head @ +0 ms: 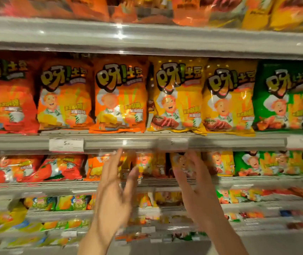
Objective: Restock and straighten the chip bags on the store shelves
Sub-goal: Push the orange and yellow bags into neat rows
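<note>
Both grips are spread wide and hold nothing: the left hand (114, 183) and right hand (195, 183) are raised with fingers loose, palms turned toward each other, blurred as if moving. Taking the price tag (66, 144) on the middle shelf rail (220, 142) as the landmark, the hands sit below and to the right of it, in front of the small bags (148, 165) on the shelf under the rail. Whether any fingertip touches a bag cannot be told through the blur. Above the tag and to its right, the big orange bag (119, 96) and yellow bag (176, 96) stand upright and face forward; the yellow ones overhang the rail edge slightly. Left of the tag and below it, the red bags (36, 168) lean over, so straightening is likely needed there. The risk from here, as I judge it: a fast reach between tightly packed bags could knock neighbours askew or pull one off the shelf, and a squeeze could crush the chips.
</note>
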A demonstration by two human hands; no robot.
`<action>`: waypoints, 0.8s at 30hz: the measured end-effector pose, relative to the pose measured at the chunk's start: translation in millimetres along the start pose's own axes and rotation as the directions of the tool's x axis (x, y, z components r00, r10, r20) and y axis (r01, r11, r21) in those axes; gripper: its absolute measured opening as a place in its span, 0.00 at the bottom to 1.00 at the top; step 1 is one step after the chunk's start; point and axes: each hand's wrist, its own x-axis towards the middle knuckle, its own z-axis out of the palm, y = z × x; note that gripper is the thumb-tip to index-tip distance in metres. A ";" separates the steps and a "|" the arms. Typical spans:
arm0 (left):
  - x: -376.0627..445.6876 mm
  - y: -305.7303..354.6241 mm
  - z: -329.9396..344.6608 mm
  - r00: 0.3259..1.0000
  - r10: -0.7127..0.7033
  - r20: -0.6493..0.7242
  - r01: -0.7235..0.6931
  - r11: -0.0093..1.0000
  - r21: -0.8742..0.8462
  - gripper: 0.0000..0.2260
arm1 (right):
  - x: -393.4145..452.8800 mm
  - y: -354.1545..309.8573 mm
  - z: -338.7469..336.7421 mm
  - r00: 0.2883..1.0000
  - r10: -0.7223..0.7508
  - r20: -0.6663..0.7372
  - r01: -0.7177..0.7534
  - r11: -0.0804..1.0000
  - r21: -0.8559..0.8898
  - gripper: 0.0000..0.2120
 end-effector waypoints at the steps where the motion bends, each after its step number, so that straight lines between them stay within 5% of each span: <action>1: -1.7 12.5 12.0 1.000 -0.005 -0.007 0.005 1.000 0.004 0.31 | 3.8 5.8 -17.5 1.000 -0.001 0.017 0.000 1.000 0.012 0.36; 11: 14.2 96.6 64.7 0.995 0.071 -0.076 -0.066 0.996 0.058 0.28 | 46.0 30.9 -122.7 0.980 -0.194 -0.032 0.193 0.980 -0.046 0.37; 19: 79.1 116.2 55.4 0.968 0.233 -0.097 -0.224 0.970 0.097 0.28 | 90.5 -10.9 -122.5 0.864 -0.477 -0.162 0.441 0.871 -0.215 0.28; 24: 119.0 119.9 50.6 0.983 0.184 0.006 -0.184 0.979 0.093 0.32 | 121.0 -59.4 -120.1 0.919 -0.391 0.053 0.387 0.866 -0.315 0.38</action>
